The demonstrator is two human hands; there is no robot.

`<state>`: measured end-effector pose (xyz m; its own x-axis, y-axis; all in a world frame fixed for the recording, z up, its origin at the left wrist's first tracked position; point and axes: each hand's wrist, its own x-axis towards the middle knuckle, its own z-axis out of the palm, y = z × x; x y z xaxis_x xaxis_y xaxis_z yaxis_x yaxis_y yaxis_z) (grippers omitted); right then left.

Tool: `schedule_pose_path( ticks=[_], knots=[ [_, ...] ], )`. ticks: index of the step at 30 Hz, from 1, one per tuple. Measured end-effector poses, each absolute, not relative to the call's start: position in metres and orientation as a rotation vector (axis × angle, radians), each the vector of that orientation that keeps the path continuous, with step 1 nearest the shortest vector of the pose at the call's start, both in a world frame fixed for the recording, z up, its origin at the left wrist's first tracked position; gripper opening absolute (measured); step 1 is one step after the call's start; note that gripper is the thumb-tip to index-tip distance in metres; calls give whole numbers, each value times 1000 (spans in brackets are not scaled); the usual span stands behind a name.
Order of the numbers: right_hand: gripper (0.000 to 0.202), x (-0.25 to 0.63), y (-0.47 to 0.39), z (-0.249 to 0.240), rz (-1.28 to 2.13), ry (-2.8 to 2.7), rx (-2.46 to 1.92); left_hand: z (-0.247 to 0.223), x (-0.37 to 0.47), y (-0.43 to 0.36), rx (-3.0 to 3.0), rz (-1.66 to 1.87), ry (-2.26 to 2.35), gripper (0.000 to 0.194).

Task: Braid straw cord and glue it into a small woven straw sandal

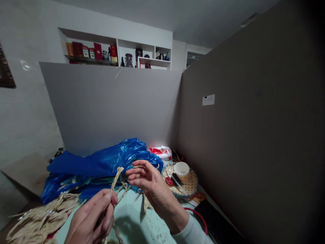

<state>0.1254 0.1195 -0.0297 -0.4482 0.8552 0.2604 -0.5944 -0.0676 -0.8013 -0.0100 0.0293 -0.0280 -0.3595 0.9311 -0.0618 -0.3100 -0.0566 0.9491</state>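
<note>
Display shelves [124,51] and braided fibre [116,179] suggest a craft corner (home, perhaps).

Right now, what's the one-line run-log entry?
left hand: pinching braided strand | right hand: raised, open | blue plastic: beyond hands | woven tray: holding cup

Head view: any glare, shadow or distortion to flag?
Head view: dim overall; highlights on the blue plastic; bright glint on the left wall; dark shadow on the pale green tabletop. Head view, right edge: falls to black beside the partition. Head view geometry: partitions look slanted, likely wide-angle.
</note>
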Motion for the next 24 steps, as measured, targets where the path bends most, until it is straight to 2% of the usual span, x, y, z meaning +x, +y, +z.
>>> schedule_pose_path(
  ticks=[18,24],
  knots=[
    [45,121,111,-30,1790,-991,-437,-41,-20,38,833,1600,1272,46],
    [51,117,108,-33,1854,-909,-464,-39,-19,42,842,1672,1265,35]
  ],
)
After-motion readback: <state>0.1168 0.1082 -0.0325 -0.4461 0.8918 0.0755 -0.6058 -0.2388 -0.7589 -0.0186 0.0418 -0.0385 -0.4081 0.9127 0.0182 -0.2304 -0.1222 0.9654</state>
